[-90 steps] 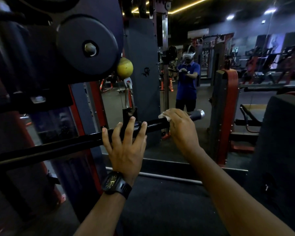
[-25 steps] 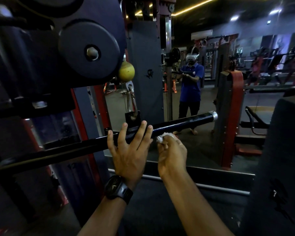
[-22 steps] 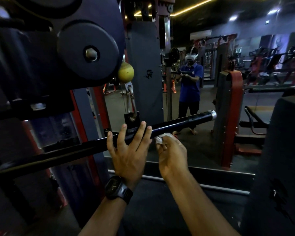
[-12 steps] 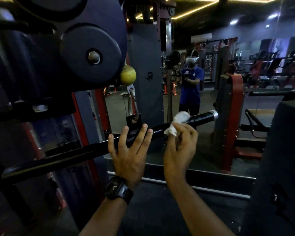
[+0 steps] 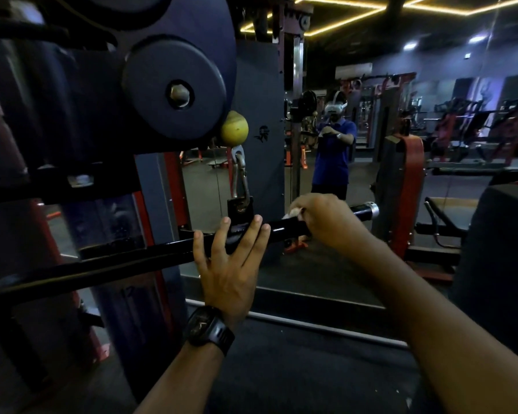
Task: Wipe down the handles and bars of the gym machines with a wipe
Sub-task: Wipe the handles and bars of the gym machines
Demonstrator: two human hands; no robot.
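Note:
A long black bar (image 5: 138, 259) with a silver end cap (image 5: 371, 210) hangs across the view from a carabiner (image 5: 241, 177) under a yellow ball (image 5: 234, 132). My left hand (image 5: 231, 264), with a black watch on the wrist, rests flat against the bar's middle, fingers spread. My right hand (image 5: 326, 222) presses a white wipe (image 5: 293, 213) onto the bar's right part, close to the end cap. Only a corner of the wipe shows past my fingers.
Large dark weight plates (image 5: 174, 91) and the red-and-grey machine frame (image 5: 159, 186) stand to the left. A mirror ahead shows a person in a blue shirt (image 5: 332, 156). A dark padded seat (image 5: 503, 264) is at right, and a red machine upright (image 5: 407, 189) stands beyond the bar's end.
My right hand came up from below the bar with the wipe and now lies over the bar, further right toward the end cap. My left hand stayed in place.

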